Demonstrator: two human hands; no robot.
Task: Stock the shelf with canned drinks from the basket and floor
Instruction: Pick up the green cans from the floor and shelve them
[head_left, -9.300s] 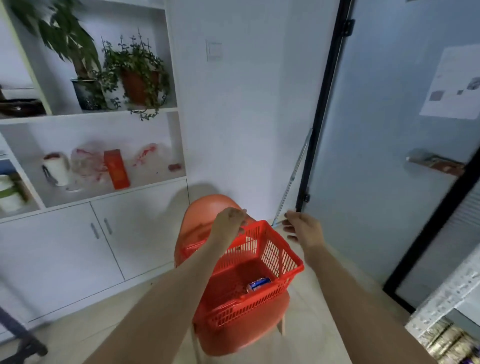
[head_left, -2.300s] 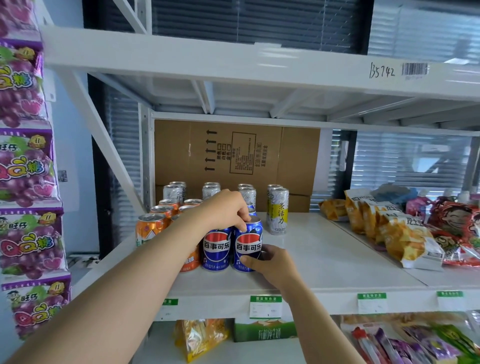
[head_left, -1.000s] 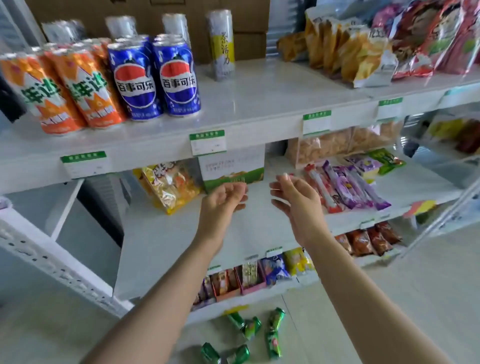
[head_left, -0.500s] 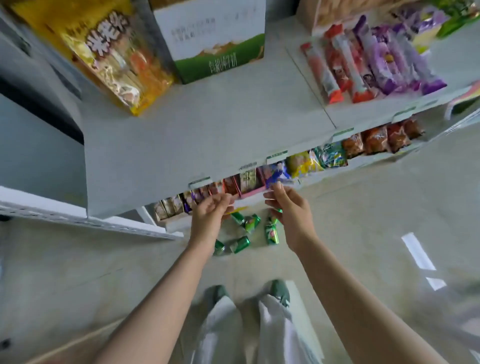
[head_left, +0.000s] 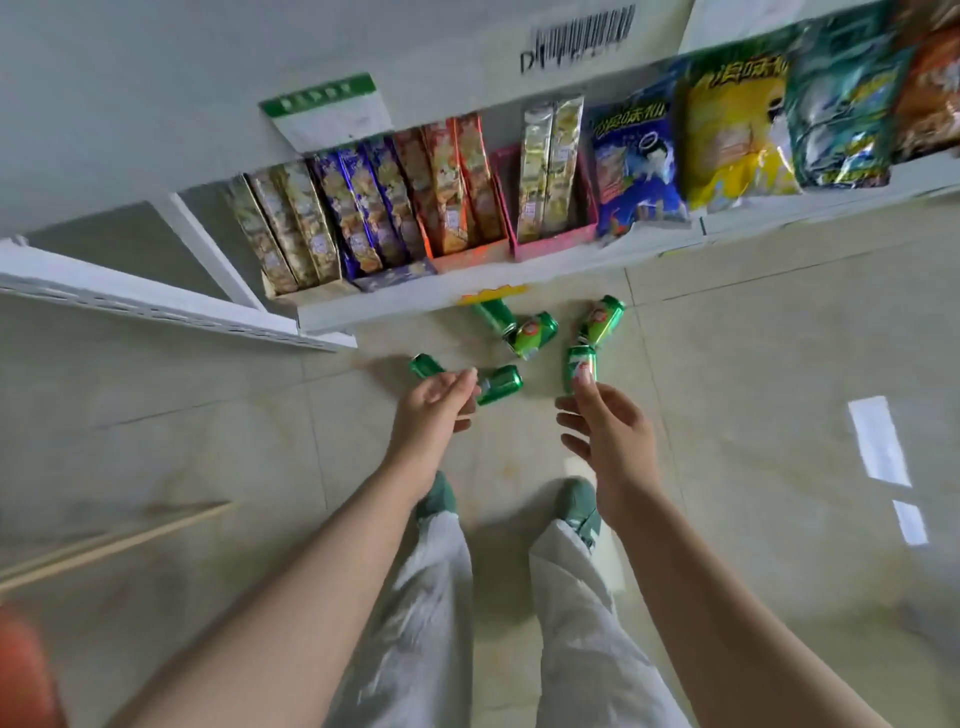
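Six green cans (head_left: 532, 335) lie on their sides on the tiled floor (head_left: 753, 364), scattered just in front of the bottom shelf (head_left: 332, 317). One lies hard against the shelf's front edge, partly under a yellow tag (head_left: 491, 295) that hangs there. The others lie a little further out from the shelf, and two pairs of them touch or nearly touch.

The person stands facing the shelf with both bare arms stretched down toward the cans. The left hand (head_left: 434, 410) hangs over the two cans that lie furthest out from the shelf, toward its left end. Its grip is apart, with the fingers loosely bent and nothing in them. The right hand (head_left: 608, 436) hangs further along toward the shelf's right end. Its grip is also apart, fingers spread and holding nothing. One fingertip overlaps the near end of a can lying end-on to the shelf. It may be touching that can, but the view from above does not settle it.

On the shelf a row of snack boxes (head_left: 363, 218) stands upright in open cartons, and snack bags (head_left: 639, 166) lean beside them toward the right end. A price label (head_left: 327, 111) sits on the shelf board above. Green shoes (head_left: 436, 496) and pale trousers (head_left: 415, 623) show further out from the shelf than the cans.
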